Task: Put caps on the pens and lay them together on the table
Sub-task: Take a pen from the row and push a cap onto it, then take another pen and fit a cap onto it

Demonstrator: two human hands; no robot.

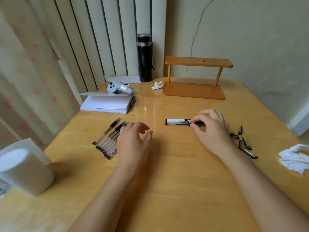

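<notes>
Several uncapped clear pens [108, 138] with black grips lie side by side on the wooden table [175, 181], left of centre, tips pointing away. My left hand [133, 141] hovers over their right side, fingers spread, holding nothing. Right of centre lies a long pen box [175, 122], white and black. My right hand [212, 129] pinches its right end between thumb and fingers. Several black pen caps [244, 143] are scattered on the table to the right of that hand.
A toilet-paper roll [21, 169] stands at the near left. A stack of white paper [107, 102], a grey controller [118, 87], a black flask [144, 57] and a wooden shelf [195, 77] sit at the back. Crumpled tissues [296, 158] lie at the right edge.
</notes>
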